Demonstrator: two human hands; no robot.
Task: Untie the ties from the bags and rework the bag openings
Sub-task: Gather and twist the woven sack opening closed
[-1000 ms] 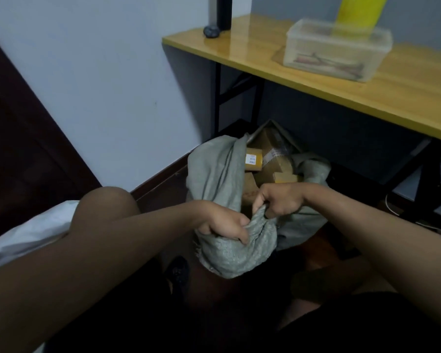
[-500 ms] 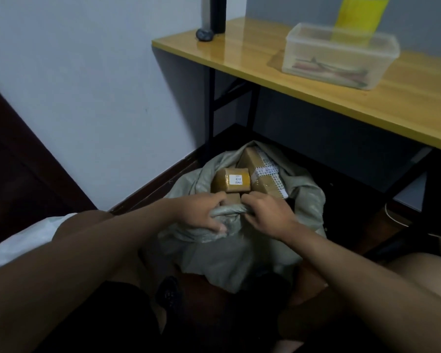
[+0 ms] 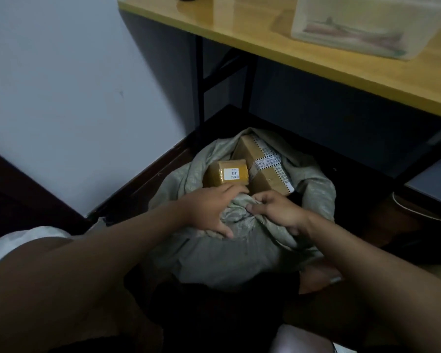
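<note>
A grey-green woven bag [image 3: 222, 253] sits on the dark floor, its mouth open and its near edge bunched into a thick roll of fabric. Both hands lie on that roll, side by side and close together.

The left hand [image 3: 209, 210] lies over the left part of the bunched edge. Its fingers [image 3: 231, 191] curve forward over the top of the roll, and its thumb reaches down the near face of the bag, so the fabric is held between thumb and fingers. Just beyond these fingertips, touching or nearly touching them, lies a small tan parcel [image 3: 225, 173] with a white label.

The right hand [image 3: 280, 212] grips the right part of the roll. Its thumb presses onto the gathered cloth at the middle, its index finger curls over the top, and the remaining fingers are tucked into the folds lower down. Right behind these fingers, inside the bag's mouth, lies a larger cardboard box [image 3: 260, 165] sealed with printed tape.

The rest of the bag's rim rises around the two parcels beyond the fingers. No tie can be made out on the fabric.

Farther off, above the bag, stands a yellow-topped bench [image 3: 265, 34] carrying a clear plastic tub [image 3: 367, 24].
</note>
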